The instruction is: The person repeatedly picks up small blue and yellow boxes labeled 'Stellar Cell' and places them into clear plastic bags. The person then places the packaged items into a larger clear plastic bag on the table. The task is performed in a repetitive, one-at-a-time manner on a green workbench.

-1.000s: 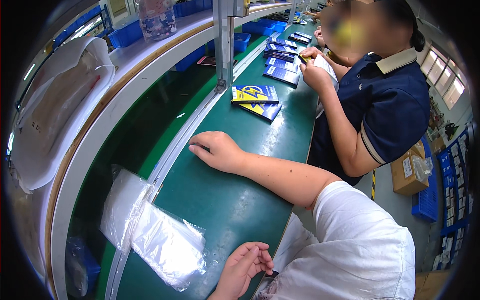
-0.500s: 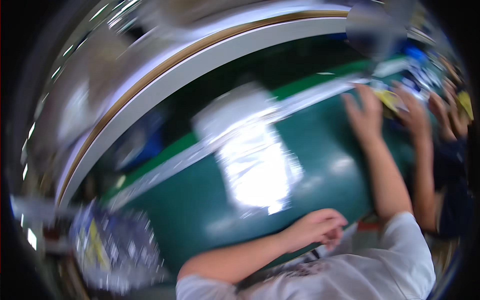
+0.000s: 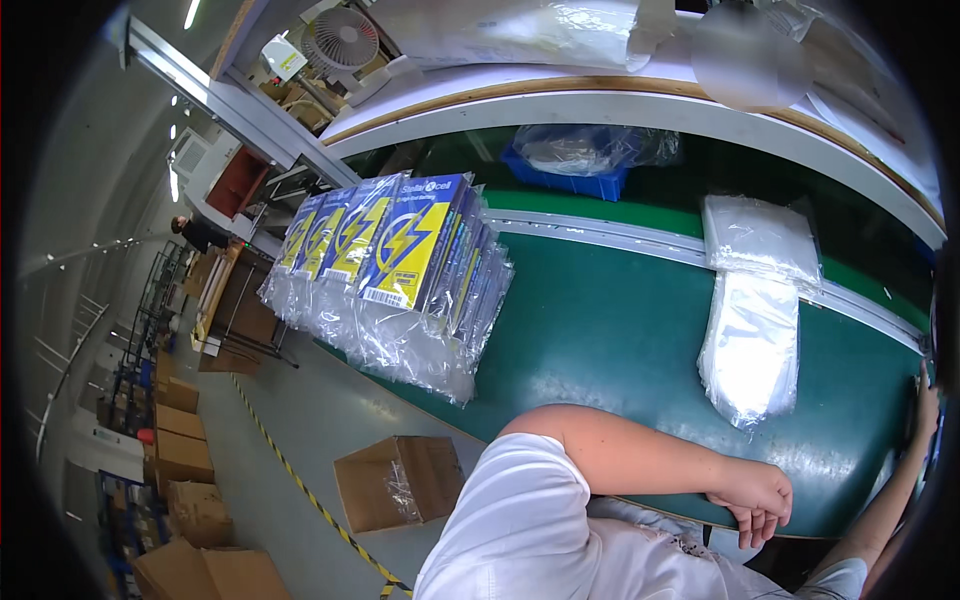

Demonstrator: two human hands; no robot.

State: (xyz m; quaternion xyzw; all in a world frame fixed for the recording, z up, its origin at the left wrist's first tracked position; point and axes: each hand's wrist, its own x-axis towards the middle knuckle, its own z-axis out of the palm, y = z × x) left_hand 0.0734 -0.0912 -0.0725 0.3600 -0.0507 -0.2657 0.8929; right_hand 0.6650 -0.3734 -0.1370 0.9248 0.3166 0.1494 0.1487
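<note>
My left hand (image 3: pixel 755 495) rests at the near edge of a green work table (image 3: pixel 600 330), its fingers loosely curled downward with nothing visible in them. At the far right rim, my right hand (image 3: pixel 927 405) is partly cut off; one finger points up, and what it may touch is hidden. Beyond my left hand lies a shiny stack of clear plastic bags (image 3: pixel 750 345), overlapping another clear bag stack (image 3: pixel 760 240) across a metal rail. On the table's left end, several blue-and-yellow printed packs (image 3: pixel 408 240) stand in rows inside clear plastic bags.
A blue bin (image 3: pixel 575 180) holding clear plastic sits behind the rail. Above runs a white shelf (image 3: pixel 560 95) with a small fan (image 3: pixel 340 40). An open cardboard box (image 3: pixel 400 485) stands on the floor at left, near yellow-black tape (image 3: pixel 290 475). A person (image 3: pixel 200 233) is far left.
My view has swung left, so the bag stacks and both hands appear farther right. The bagged packs, floor and boxes now show clearly. My left hand still rests at the table edge.
</note>
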